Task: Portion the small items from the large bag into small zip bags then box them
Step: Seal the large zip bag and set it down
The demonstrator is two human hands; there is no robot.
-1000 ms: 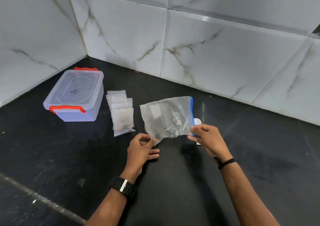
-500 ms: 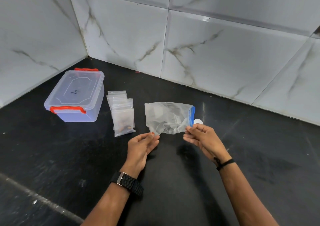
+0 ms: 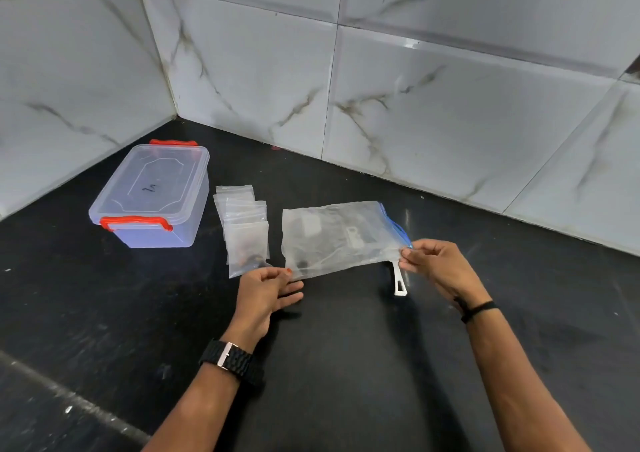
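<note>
Clear plastic big bag [image 3: 341, 238] is stretched out flat between my two hands, held just above the black counter [image 3: 346, 365]. My left hand [image 3: 265, 294] pinches the bag's near left corner, thumb and forefinger closed on the film, other fingers loosely extended underneath. My right hand [image 3: 438, 266] pinches the near right corner at the mouth end, right by the blue zip strip [image 3: 396, 226], fingers curled in tight on the plastic. Bag lies lengthways left to right, mouth to the right. Some dark small items [image 3: 303, 264] sit inside near the lower left corner; I can't tell what they are through the film. A white scoop handle [image 3: 399, 280] lies on the counter under the bag's right end, bowl hidden behind bag and hand. Pile of small zip bags [image 3: 244, 224] lies on the counter just left of the big bag, overlapping each other; the nearest one has something dark in it, and my left hand is close beside its near edge. Clear box [image 3: 152, 197] with red latches sits further left near the tiled wall corner, lid on. Black watch [image 3: 230, 361] on left wrist, thin black band [image 3: 479, 309] on right wrist
</note>
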